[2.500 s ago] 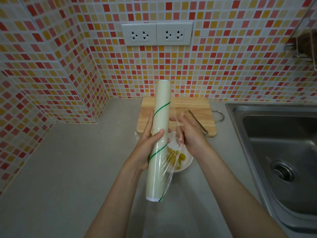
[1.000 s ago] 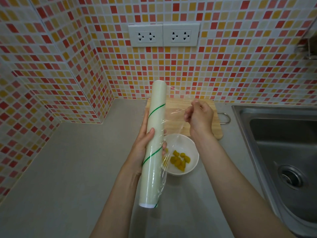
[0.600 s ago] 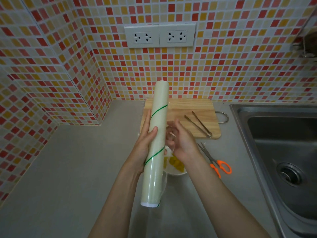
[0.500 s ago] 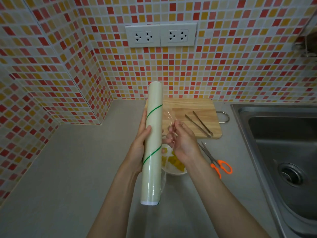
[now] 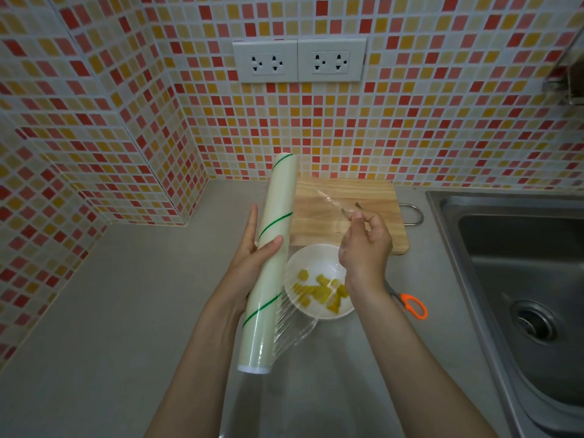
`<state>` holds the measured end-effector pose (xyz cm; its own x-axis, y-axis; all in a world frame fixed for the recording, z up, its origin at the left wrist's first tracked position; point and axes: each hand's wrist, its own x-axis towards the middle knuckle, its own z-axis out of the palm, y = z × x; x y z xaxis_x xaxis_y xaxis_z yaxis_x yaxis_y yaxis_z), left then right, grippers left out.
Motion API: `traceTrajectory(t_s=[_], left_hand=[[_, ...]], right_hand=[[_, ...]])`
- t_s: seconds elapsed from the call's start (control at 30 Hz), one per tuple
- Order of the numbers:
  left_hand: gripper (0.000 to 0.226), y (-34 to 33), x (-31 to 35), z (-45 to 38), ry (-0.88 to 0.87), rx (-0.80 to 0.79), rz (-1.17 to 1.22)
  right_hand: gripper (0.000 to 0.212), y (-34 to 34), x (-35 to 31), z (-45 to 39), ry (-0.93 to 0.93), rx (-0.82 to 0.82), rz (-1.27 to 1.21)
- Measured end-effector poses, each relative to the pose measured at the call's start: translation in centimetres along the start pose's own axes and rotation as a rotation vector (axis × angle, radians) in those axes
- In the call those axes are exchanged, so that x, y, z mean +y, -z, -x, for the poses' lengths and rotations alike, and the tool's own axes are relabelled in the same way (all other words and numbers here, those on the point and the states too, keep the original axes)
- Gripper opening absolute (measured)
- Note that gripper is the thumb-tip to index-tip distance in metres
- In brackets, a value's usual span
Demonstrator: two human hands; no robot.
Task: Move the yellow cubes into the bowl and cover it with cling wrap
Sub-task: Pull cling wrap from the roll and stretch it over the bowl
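Note:
A white bowl [image 5: 311, 259] stands on the grey counter with several yellow cubes [image 5: 319, 290] inside. My left hand [image 5: 252, 260] grips a long cling wrap roll [image 5: 271, 248] held tilted above the counter, just left of the bowl. My right hand [image 5: 366, 245] pinches the loose edge of the clear film [image 5: 328, 203] and holds it stretched out to the right, above the bowl and the board. Crinkled film [image 5: 294, 327] hangs from the lower part of the roll over the bowl's near rim.
A wooden cutting board [image 5: 347, 191] lies behind the bowl, with metal tongs mostly hidden by my right hand. Orange-handled scissors [image 5: 410, 306] lie right of the bowl. A steel sink [image 5: 521, 279] fills the right side. Tiled walls enclose the back and left.
My right hand has moved right and away from the roll, drawing the film out wider. The bowl and cubes show more fully now.

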<state>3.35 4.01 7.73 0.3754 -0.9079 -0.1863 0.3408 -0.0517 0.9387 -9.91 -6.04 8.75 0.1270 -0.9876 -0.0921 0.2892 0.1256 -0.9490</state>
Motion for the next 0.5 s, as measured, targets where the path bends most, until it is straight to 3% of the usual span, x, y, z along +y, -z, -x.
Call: traceTrajectory(t_s=[0.2,0.3,0.37,0.5], left_hand=[[0.075,1.0,-0.8,0.2,0.035,0.002,0.120],[0.074,1.7,-0.5,0.5,0.015,0.015,0.108],[0.077,1.4,-0.3,0.4,0.020,-0.018,0.107],[0.082,0.4,0.2,-0.1,0.037,-0.054,0.093]], right_hand=[[0.027,2.7,-0.4,-2.8,0.052,0.212,0.117],[0.022,3.8,-0.2,-3.4,0.033,0.186,0.150],[0.032,3.4,0.6,-2.5,-0.152,0.080,0.139],[0.058,1.2,2.9,0.5,-0.673,-0.303,-0.007]])
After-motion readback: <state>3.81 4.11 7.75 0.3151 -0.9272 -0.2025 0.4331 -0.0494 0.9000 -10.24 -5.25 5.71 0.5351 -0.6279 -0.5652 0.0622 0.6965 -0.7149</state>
